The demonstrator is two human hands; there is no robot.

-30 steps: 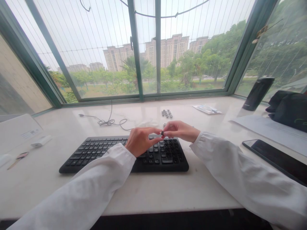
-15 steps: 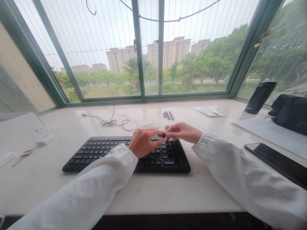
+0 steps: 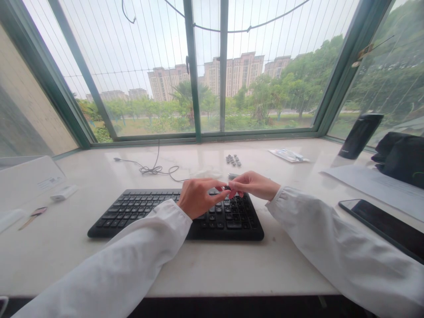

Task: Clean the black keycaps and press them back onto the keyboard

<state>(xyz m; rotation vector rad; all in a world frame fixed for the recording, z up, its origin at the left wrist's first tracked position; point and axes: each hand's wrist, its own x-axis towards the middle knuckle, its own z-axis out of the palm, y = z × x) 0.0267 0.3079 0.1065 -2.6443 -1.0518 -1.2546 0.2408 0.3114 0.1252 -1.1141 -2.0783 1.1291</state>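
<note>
My left hand (image 3: 201,196) is held above a black keyboard (image 3: 132,233), thumb and fingertips pinching a small dark keycap (image 3: 227,187). From the other side, my right hand (image 3: 253,184) grips the same keycap with thumb and index finger, covering most of it. Beneath the hands, the right-hand part of the keyboard has several sockets that look bare of caps. Just behind my right fingertips lies a small metallic piece (image 3: 232,176), partly hidden. Several small grey pieces, like loose keycaps (image 3: 233,160), sit farther back on the white countertop (image 3: 232,269).
A coiled cable (image 3: 150,169) lies behind the keyboard. To the right are a phone (image 3: 374,221), paper (image 3: 357,181), a black bag (image 3: 402,157), a dark cylinder (image 3: 361,136) and a plastic packet (image 3: 288,155). A white box (image 3: 31,179) and white adapter (image 3: 64,193) stand left.
The keycap has turned between my fingertips and shows less of its face. My right fingers have shifted slightly and are more curled around it; the left hand is nearly still.
</note>
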